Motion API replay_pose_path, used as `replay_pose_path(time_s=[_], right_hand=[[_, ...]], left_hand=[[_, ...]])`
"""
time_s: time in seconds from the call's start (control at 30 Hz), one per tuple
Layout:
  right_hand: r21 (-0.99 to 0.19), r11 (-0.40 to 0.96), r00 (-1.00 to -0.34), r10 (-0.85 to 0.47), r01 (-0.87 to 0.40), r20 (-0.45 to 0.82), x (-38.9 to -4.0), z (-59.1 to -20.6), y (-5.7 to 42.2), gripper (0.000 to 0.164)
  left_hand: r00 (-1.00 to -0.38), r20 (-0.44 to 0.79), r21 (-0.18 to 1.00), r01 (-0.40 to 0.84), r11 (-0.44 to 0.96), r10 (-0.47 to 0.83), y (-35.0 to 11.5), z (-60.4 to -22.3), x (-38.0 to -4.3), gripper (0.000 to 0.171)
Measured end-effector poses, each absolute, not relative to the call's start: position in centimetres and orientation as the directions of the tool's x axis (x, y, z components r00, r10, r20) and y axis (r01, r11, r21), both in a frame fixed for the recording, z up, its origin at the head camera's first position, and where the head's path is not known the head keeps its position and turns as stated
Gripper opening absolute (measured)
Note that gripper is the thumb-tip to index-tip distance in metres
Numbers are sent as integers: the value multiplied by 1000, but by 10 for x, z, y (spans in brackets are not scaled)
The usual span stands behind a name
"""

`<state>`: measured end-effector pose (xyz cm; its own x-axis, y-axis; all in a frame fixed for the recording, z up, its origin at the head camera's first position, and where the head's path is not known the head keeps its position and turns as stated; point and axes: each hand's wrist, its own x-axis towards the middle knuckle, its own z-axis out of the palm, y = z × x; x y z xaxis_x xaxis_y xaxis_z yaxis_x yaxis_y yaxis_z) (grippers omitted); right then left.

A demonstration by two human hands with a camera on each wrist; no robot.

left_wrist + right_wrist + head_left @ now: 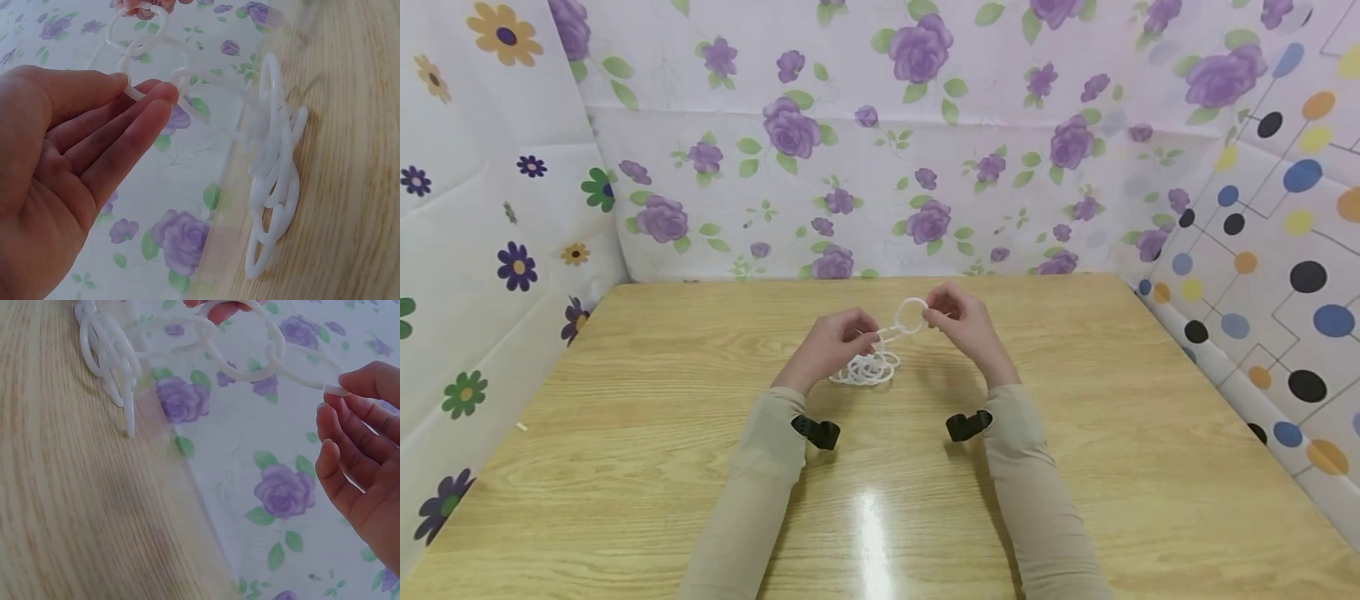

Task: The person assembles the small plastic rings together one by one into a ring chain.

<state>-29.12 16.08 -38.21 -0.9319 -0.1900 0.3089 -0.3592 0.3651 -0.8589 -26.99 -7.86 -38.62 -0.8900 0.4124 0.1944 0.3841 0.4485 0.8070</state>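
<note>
White plastic chain links (865,370) lie heaped on the wooden table, just below and between the two hands. From the heap, several joined links rise into the air. My left hand (832,340) pinches one white ring (182,55) between thumb and fingertips, as the left wrist view shows. Higher and to the right, my right hand (968,327) pinches the end link (303,380) between thumb and index finger, its other fingers loosely bent. Between the hands hangs a round link (280,344), hooked through the end link. Where the lower links join inside the heap is hard to tell.
A wooden table (1112,433) spreads under both arms. Flower-patterned sheeting (850,192) stands behind it, with a dotted sheet (1262,275) at the right and a flowered one (490,217) at the left. A tiny pale scrap (522,427) lies near the left edge.
</note>
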Motion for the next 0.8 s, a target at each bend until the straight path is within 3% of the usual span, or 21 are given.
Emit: replay_pose_path(time_s=[0.17, 0.37, 0.53, 0.67, 0.8], right_hand=[[-861, 364, -933, -198, -354, 300, -293, -381, 162, 16], [-855, 390, -940, -175, -341, 295, -292, -378, 172, 20], [-864, 396, -951, -149, -310, 272, -286, -369, 182, 23], [-881, 386, -962, -115, -271, 246, -280, -363, 189, 23], [-904, 349, -969, -74, -246, 236, -285, -373, 201, 24]], left_hand=[[-890, 184, 793, 386, 472, 418, -79, -386, -270, 18], [-905, 160, 771, 364, 523, 394, -86, -385, -272, 34], [-952, -28, 720, 193, 667, 305, -99, -388, -272, 41], [-956, -184, 605, 72, 793, 228, -105, -395, -272, 33], [-971, -205, 532, -8, 847, 120, -108, -403, -271, 18]])
